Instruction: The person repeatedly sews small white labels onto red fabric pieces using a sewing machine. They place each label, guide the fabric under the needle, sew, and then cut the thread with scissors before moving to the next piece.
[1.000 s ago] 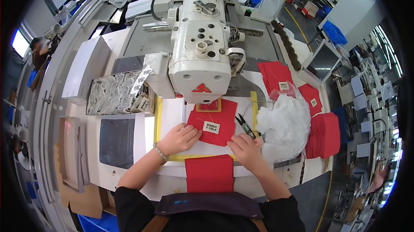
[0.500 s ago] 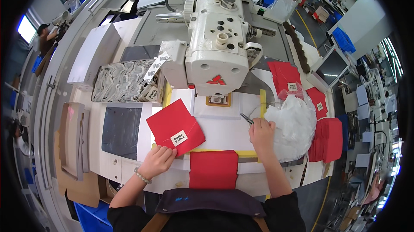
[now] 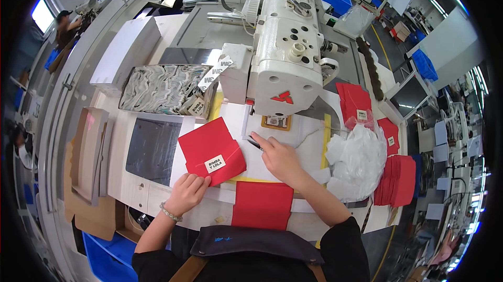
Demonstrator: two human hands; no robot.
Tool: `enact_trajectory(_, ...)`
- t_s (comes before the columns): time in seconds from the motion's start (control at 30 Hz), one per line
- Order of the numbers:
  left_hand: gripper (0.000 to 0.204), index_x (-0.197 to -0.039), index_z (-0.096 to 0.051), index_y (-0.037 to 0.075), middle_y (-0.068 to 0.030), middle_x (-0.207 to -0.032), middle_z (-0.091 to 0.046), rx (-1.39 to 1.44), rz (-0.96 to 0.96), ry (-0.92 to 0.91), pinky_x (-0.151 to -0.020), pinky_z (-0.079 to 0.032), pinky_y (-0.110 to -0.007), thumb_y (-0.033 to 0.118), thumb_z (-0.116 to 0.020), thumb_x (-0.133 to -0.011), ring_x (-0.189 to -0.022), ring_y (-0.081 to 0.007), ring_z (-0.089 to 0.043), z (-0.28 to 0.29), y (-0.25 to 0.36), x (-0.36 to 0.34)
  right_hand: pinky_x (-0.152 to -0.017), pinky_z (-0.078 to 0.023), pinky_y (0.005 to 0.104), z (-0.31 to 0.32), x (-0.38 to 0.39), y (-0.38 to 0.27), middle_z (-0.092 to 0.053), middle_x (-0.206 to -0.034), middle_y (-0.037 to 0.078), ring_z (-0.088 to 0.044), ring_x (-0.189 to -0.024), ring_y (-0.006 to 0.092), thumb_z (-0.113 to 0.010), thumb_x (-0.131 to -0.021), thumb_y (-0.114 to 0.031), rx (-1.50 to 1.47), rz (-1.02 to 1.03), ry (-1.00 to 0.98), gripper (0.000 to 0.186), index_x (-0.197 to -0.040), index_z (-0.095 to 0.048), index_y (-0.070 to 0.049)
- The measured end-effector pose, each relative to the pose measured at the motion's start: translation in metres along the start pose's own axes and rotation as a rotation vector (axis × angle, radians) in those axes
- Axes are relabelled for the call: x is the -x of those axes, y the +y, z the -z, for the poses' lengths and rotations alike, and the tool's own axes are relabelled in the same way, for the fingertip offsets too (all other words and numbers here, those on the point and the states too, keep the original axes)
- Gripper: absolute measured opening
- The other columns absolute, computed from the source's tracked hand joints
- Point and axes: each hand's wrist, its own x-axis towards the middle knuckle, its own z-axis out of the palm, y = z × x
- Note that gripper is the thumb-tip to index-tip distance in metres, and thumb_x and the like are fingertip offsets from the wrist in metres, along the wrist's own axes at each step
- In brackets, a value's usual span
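At the near edge of the counter (image 3: 118, 161), red material (image 3: 262, 206) lies just beyond the apron (image 3: 257, 246). The left hand (image 3: 188, 193) is forward and to its left; its grip is narrow, fingers and thumb pinching the lower edge of the red piece (image 3: 204, 143). This piece is left of the machine's clamp (image 3: 276, 122), turned at an angle, with its pale label (image 3: 215, 163) face up near the lower right edge. Whether it lies fully flat cannot be told.

The right hand (image 3: 283, 164) is to the right of the red piece, apart from it. Its grip is folded around dark snips (image 3: 254, 144), mostly hidden by the hand; the index finger extends toward the clamp area.

To the right stand a filled plastic bag (image 3: 356, 164) and, just beside it, a red stack (image 3: 395, 180). To the left is a dark panel (image 3: 153, 148).

Farther off, the machine head (image 3: 285, 72) overhangs the clamp. Left of it sits a label box (image 3: 162, 90), with a white carton (image 3: 126, 54) behind. Right of it are further red pieces (image 3: 354, 101) and a monitor (image 3: 408, 93).
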Motion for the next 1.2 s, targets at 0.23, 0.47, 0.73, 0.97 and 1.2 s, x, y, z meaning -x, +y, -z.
enact_trajectory(0.23, 0.033, -0.103, -0.067, -0.002, -0.0043, -0.084, -0.057, 0.016, 0.04, -0.027, -0.067, -0.046, -0.032, 0.006, -0.064, -0.072, -0.077, -0.0183, -0.057, 0.001, 0.0, 0.003, -0.052, -0.043, 0.0312, -0.003, -0.001, 0.0, -0.048, -0.078, 0.002, -0.052, -0.053, 0.0162, -0.069, -0.086, -0.028, 0.314, 0.173, 0.026, 0.043, -0.128, -0.062, -0.022)
enact_trajectory(0.47, 0.028, -0.1, -0.067, -0.002, -0.0036, -0.081, -0.055, -0.004, 0.006, 0.001, -0.064, -0.047, -0.03, 0.005, -0.065, -0.073, -0.073, -0.0168, -0.055, 0.003, -0.001, -0.002, -0.052, -0.037, 0.0304, -0.015, -0.012, 0.003, -0.048, -0.073, -0.001, -0.049, -0.049, 0.014, -0.064, -0.081, -0.015, 0.486, 0.289, 0.106, 0.038, -0.119, -0.067, -0.015)
enact_trajectory(0.73, 0.029, -0.101, -0.066, -0.001, -0.0051, -0.085, -0.057, -0.053, 0.093, -0.038, -0.07, -0.048, -0.033, 0.007, -0.064, -0.073, -0.078, -0.0196, -0.058, -0.001, -0.016, 0.02, -0.053, -0.04, 0.0301, -0.014, -0.005, 0.017, -0.051, -0.072, 0.0, -0.05, -0.049, 0.0148, -0.063, -0.079, -0.013, 0.429, 0.305, 0.178, 0.037, -0.116, -0.067, -0.012)
enact_trajectory(0.97, 0.041, -0.117, -0.061, 0.002, -0.0098, -0.108, -0.06, -0.277, 0.41, -0.23, -0.094, -0.042, -0.04, 0.006, -0.061, -0.076, -0.11, -0.0261, -0.055, 0.011, -0.041, 0.035, -0.049, -0.041, 0.0316, 0.043, 0.048, 0.055, -0.055, -0.071, 0.002, -0.052, -0.049, 0.02, -0.072, -0.083, -0.023, 0.544, -0.05, 0.267, 0.035, -0.116, -0.067, -0.013)
enact_trajectory(1.2, 0.047, -0.131, -0.053, 0.009, -0.0092, -0.133, -0.054, -0.484, 0.479, -0.287, -0.109, -0.03, -0.043, 0.005, -0.058, -0.084, -0.132, -0.0248, -0.044, 0.01, -0.041, -0.001, -0.055, -0.047, 0.0374, 0.034, 0.106, 0.049, -0.057, -0.079, 0.008, -0.059, -0.06, 0.0283, -0.071, -0.086, -0.023, 0.257, -0.362, 0.328, 0.041, -0.125, -0.062, -0.012)
